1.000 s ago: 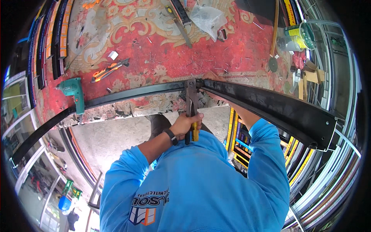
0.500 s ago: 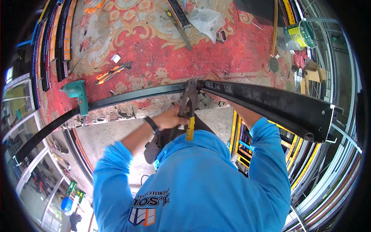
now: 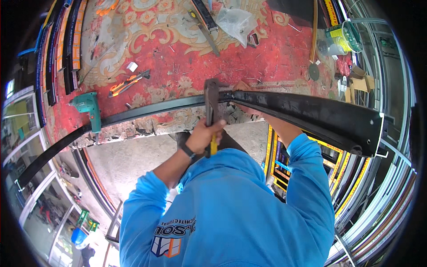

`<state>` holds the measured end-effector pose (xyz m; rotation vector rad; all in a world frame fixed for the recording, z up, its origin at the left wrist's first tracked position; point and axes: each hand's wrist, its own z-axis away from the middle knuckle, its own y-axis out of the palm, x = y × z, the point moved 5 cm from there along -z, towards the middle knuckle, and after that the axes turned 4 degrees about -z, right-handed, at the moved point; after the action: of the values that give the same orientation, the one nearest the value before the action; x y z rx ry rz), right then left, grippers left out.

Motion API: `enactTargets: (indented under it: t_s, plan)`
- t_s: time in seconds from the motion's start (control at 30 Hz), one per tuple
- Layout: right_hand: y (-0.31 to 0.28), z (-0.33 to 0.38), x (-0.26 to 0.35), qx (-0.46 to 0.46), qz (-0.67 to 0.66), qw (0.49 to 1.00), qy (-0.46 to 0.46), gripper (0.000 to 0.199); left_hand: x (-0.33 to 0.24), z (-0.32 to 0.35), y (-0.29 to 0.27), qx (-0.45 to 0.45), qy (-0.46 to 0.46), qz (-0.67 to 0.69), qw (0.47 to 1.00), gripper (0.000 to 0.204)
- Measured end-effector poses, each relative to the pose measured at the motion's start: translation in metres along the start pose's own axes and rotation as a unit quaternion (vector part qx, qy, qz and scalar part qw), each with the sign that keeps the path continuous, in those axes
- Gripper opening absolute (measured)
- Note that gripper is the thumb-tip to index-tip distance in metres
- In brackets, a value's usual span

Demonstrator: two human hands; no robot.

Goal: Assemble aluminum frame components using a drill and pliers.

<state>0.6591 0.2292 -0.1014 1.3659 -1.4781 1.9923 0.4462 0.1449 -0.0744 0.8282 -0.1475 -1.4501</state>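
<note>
My left hand (image 3: 202, 137) is closed around the handles of a pliers-like metal tool (image 3: 211, 100) with a yellow grip. Its head stands over the inner end of a long, narrow black metal profile (image 3: 155, 107), blurred by motion; whether it touches the profile I cannot tell. My right hand (image 3: 243, 88) is wrapped around the inner end of a wider black metal profile (image 3: 307, 116), which hides most of it. Fingers show above and below that piece. The two profiles meet end to end, just right of the tool.
A green drill (image 3: 89, 107) rests by the narrow profile. On the red patterned carpet (image 3: 178, 66) lie orange-handled pliers (image 3: 129, 83), a yellow-handled blade tool (image 3: 204, 33) and a plastic bag (image 3: 238, 24). A green bucket (image 3: 349, 38) stands far right, beside racks of metal lengths.
My left hand has shifted right and slightly up. The tool has turned more upright, and its handles look closer together. My right hand stays on the wider profile, whose outer end has risen slightly.
</note>
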Motion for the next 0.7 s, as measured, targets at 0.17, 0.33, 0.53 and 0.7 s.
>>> enactTargets:
  t_s: [0.17,0.33,0.53,0.7]
  plan:
    - [0.02,0.007,-0.039,0.121,0.165,0.969,0.137,0.032,-0.075,0.094,-0.051,-0.006,0.097,-0.401,0.911,0.025]
    - [-0.004,-0.003,0.0,0.062,0.122,0.99,0.038,0.032,-0.166,0.251,-0.134,-0.096,-0.068,-0.858,0.5,0.031]
    - [-0.009,0.015,-0.004,0.051,0.106,0.989,0.085,0.032,-0.207,0.279,-0.084,-0.317,0.124,-0.797,0.499,0.026]
    - [0.004,0.008,-0.009,0.012,0.116,0.993,0.01,0.032,-0.205,0.129,-0.112,-0.362,0.297,-0.7,0.539,0.027]
